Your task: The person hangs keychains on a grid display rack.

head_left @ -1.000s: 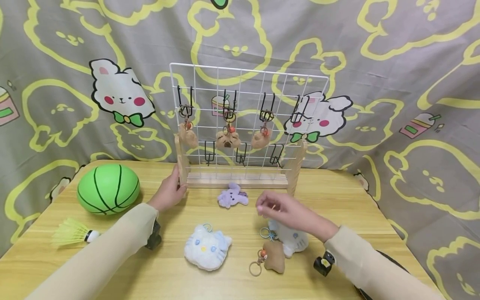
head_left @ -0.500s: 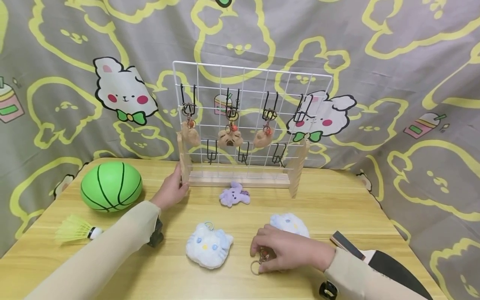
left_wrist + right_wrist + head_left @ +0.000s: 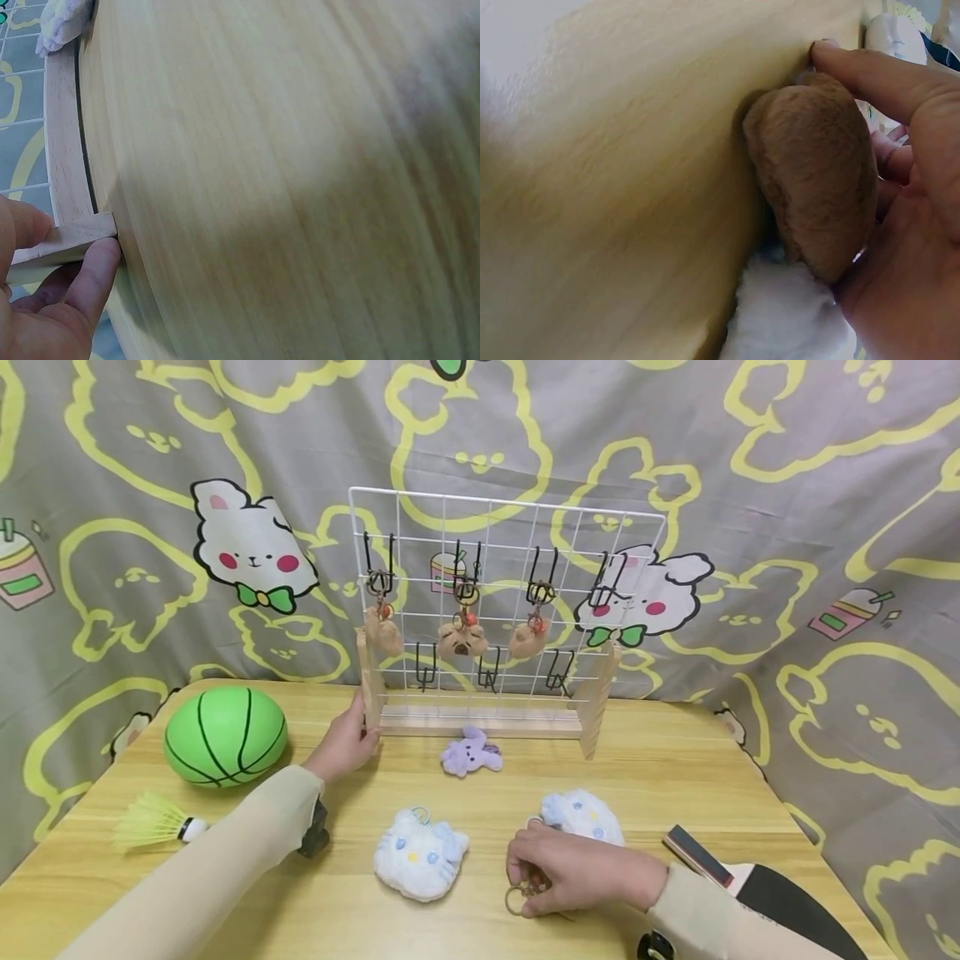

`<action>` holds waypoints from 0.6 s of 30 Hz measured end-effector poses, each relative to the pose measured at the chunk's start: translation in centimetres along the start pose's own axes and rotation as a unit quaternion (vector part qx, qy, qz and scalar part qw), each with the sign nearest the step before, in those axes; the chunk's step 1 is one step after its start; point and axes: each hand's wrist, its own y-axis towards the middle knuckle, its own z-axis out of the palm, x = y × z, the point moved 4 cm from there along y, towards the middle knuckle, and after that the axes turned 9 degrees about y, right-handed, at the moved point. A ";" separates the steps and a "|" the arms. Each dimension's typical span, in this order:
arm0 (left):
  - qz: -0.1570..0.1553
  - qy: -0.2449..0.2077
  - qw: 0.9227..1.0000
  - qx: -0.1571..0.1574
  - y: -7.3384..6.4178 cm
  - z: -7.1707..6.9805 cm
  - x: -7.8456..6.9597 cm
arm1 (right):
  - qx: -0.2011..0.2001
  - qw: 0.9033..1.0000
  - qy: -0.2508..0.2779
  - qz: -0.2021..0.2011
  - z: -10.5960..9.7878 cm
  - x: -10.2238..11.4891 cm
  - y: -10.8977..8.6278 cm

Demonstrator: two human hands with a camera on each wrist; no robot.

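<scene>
My left hand [image 3: 347, 743] grips the wooden end post [image 3: 79, 232] of a white wire display rack, thumb and fingers on opposite faces near its foot. A brown plush keychain [image 3: 814, 172] lies on the table under my right hand [image 3: 573, 864], whose curled fingers and thumb pinch it at its metal ring end. The ring [image 3: 507, 900] shows beside the thumb; the hand hides most of the plush from the head view. Right behind that hand is a white cat-face plush keychain [image 3: 585, 814]. Another white cat-face plush [image 3: 422, 858] lies between the two hands.
Three brown plush keychains [image 3: 462, 643] hang on the rack's upper black hooks; other hooks hold nothing. A purple plush [image 3: 468, 755] lies before the rack base [image 3: 480, 725]. Left are a green ball [image 3: 225, 735] and a yellow shuttlecock [image 3: 150, 822]; right, a black table tennis bat [image 3: 798, 906].
My right hand has come down from above the right white plush onto the brown keychain and pinched it by the ring end. The left hand stays on the rack post.
</scene>
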 end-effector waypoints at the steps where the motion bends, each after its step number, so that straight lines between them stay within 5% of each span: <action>1: 0.001 -0.001 1.000 0.000 0.0 0.0 0.0 | 0.001 1.000 0.005 0.000 0.0 0.0 0.0; 18: 0.009 -0.005 1.000 -0.008 -0.2 0.0 -0.3 | -0.004 0.998 0.054 -0.043 0.1 -0.6 0.0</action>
